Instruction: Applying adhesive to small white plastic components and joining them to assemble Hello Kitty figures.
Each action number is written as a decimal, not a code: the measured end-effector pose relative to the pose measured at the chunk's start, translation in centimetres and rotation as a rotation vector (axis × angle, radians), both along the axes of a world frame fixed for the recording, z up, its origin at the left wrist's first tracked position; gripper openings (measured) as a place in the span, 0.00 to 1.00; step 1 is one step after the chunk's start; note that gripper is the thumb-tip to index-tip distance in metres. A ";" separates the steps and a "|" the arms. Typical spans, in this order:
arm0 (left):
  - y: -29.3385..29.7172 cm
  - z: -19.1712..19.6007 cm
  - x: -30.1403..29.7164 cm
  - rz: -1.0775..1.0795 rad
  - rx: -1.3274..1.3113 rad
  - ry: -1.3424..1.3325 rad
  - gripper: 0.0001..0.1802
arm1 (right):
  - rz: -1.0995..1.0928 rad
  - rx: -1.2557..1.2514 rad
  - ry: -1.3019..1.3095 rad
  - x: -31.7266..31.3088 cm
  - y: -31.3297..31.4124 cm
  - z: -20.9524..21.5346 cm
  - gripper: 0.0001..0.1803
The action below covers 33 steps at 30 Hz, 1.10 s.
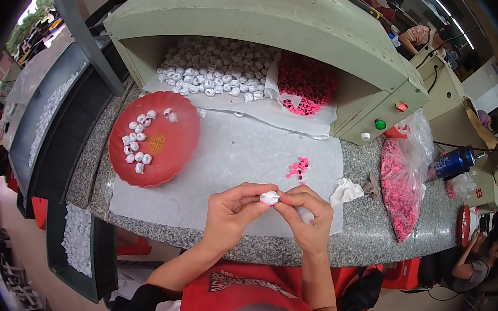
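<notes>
Between the fingertips of both hands, above the front of the paper sheet, is a small white rounded piece (270, 197) with a pink edge at its underside. My left hand (229, 215) pinches it from one side. My right hand (310, 214), with a ring on a finger, pinches it from the other, and something whitish shows under its curled fingers. Just beyond lie several small pink and black pieces (299, 167) on the white paper (230, 151). To the left, a red scalloped plate (180, 157) bears several white rounded pieces with dark markings.
A pale green metal housing (247, 12) spans the back, sheltering many white pieces (216, 68) and a pink heap (308, 84). At right are crumpled white material (346, 191), a bag of pink pieces (399, 189) and a blue can (453, 161). Dark bins (59, 234) stand left. Other people work at right.
</notes>
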<state>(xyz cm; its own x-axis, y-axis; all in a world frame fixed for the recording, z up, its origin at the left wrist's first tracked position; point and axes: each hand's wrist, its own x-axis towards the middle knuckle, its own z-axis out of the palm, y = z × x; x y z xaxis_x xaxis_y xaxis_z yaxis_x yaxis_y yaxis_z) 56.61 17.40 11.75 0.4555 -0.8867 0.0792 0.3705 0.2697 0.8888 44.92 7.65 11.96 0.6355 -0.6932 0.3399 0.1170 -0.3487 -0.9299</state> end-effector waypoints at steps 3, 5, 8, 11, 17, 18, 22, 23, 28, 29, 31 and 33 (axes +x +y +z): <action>-0.1 -0.4 0.5 0.005 0.051 0.097 0.14 | -0.032 -0.036 -0.027 0.2 0.5 0.1 0.14; -0.1 -0.4 0.5 -0.051 0.014 0.260 0.15 | -0.063 -0.026 -0.061 0.2 0.8 0.2 0.16; -0.1 -0.1 0.3 -0.072 0.037 0.228 0.15 | 0.040 0.000 -0.100 0.2 0.7 -0.1 0.19; 0.0 0.2 -0.1 -0.043 0.041 0.153 0.15 | 0.023 0.151 -0.151 0.3 1.0 0.5 0.19; 0.6 0.4 -0.5 -0.027 -0.042 0.055 0.16 | 0.058 0.224 -0.120 0.0 1.4 0.6 0.19; 0.7 0.3 -0.5 -0.026 -0.040 0.056 0.16 | 0.060 0.223 -0.119 0.1 1.5 0.6 0.19; 0.6 0.2 0.0 -0.027 -0.054 0.023 0.16 | 0.056 0.232 -0.127 0.5 1.3 0.6 0.18; 0.3 0.2 0.1 -0.034 -0.062 0.012 0.17 | 0.043 0.224 -0.129 0.6 1.2 0.5 0.18; -1.0 -0.1 -0.9 0.014 0.012 -0.006 0.18 | 0.020 0.102 -0.111 -0.5 -0.1 0.4 0.16; -0.8 -0.4 -0.5 0.050 0.046 0.012 0.18 | 0.054 0.198 -0.155 0.0 0.1 0.0 0.15; -0.7 -1.0 -0.1 0.140 0.073 -0.033 0.17 | 0.061 0.205 -0.173 1.1 0.4 -0.5 0.13; -0.9 -2.3 0.0 0.174 0.061 -0.060 0.17 | 0.077 0.228 -0.203 1.3 0.2 -1.4 0.11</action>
